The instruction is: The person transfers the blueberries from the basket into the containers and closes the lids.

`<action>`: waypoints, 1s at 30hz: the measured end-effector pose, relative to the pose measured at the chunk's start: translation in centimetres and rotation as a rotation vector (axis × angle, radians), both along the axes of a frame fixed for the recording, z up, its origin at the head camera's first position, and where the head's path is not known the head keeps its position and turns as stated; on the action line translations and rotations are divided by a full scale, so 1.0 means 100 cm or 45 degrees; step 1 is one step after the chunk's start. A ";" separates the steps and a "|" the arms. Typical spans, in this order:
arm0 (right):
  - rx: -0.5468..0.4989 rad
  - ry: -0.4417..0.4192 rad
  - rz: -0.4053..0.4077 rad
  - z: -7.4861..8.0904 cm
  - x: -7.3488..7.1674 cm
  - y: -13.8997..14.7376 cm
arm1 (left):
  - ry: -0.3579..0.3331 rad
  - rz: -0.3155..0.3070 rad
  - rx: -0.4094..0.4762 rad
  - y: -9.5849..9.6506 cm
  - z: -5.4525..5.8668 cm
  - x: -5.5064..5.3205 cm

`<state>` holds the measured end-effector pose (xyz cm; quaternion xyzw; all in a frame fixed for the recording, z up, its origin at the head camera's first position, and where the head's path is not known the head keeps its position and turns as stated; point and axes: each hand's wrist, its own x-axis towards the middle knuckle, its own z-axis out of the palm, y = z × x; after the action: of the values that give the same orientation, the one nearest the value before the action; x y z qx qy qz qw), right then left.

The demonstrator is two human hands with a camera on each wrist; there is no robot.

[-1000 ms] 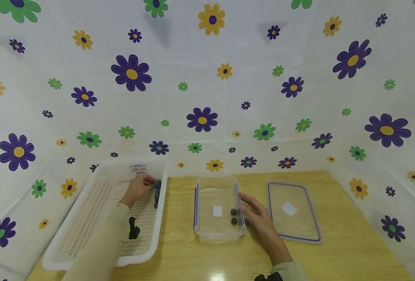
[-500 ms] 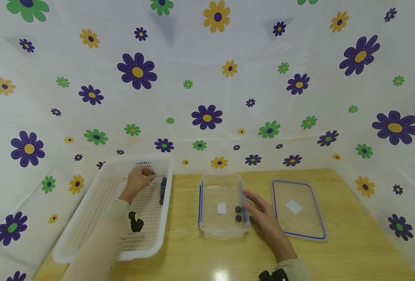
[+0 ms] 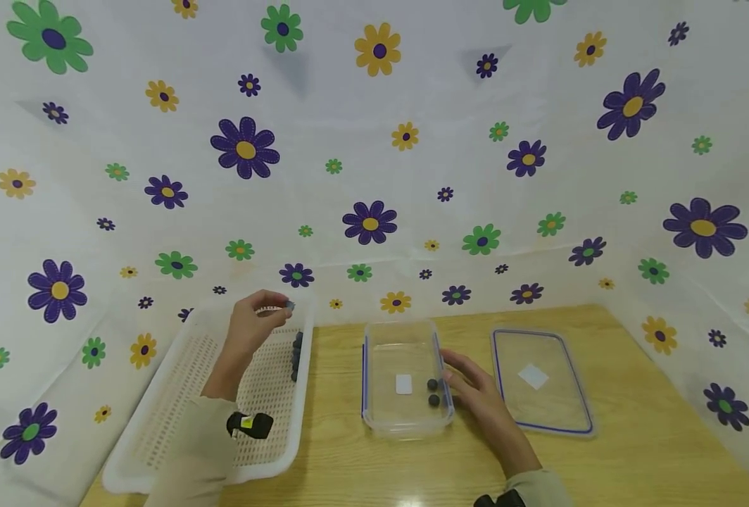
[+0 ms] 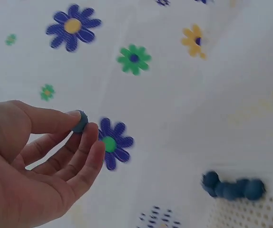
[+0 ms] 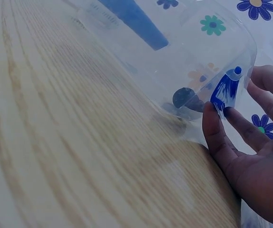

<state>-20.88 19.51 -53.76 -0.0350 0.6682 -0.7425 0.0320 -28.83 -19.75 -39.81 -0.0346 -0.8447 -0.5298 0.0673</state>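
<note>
In the head view my left hand (image 3: 254,327) is raised over the far right part of a white perforated basket (image 3: 124,482). Thumb and index finger pinch one blueberry (image 4: 82,121); the other fingers are loosely bent. A row of several blueberries (image 3: 296,355) lies along the basket's right side. My right hand (image 3: 485,401) rests its fingertips against the right side of a clear plastic food container (image 3: 381,419), by its blue-edged latch (image 5: 226,90). Two blueberries (image 3: 433,400) lie inside that container, near its right wall.
A clear lid (image 3: 542,401) with a blue seal lies flat on the wooden table (image 3: 343,465), right of the container. A white flower-print cloth (image 3: 324,204) hangs behind and at both sides.
My left hand has lifted a blueberry away from the row and up to the basket's far rim. The right hand stays at the container. The head view has shifted slightly.
</note>
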 end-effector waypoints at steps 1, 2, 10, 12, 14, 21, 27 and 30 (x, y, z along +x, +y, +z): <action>-0.001 -0.003 -0.005 0.000 0.000 0.000 | 0.016 0.000 0.022 0.004 0.003 0.004; 0.003 -0.006 -0.009 0.000 0.000 0.000 | 0.036 0.001 0.043 0.008 0.006 0.008; 0.038 -0.030 -0.023 0.001 0.000 0.000 | 0.227 -0.068 0.263 0.045 0.020 0.038; 0.035 -0.041 -0.030 0.001 0.000 -0.001 | 0.278 -0.077 0.309 0.055 0.020 0.045; 0.035 -0.041 -0.028 0.002 0.000 -0.002 | 0.327 -0.086 0.361 0.065 0.021 0.052; 0.025 -0.050 -0.030 0.000 0.002 -0.006 | 0.327 -0.153 0.589 0.087 0.013 0.071; 0.028 -0.001 0.001 0.000 0.001 -0.006 | 0.326 -0.204 0.732 0.099 0.007 0.075; 0.033 0.013 0.001 0.001 0.001 -0.004 | 0.305 -0.230 0.753 0.106 0.003 0.075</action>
<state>-20.81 19.11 -53.69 -0.0385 0.6779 -0.7336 0.0294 -21.32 -9.14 -39.53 -0.1503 -0.6339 -0.7481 0.1261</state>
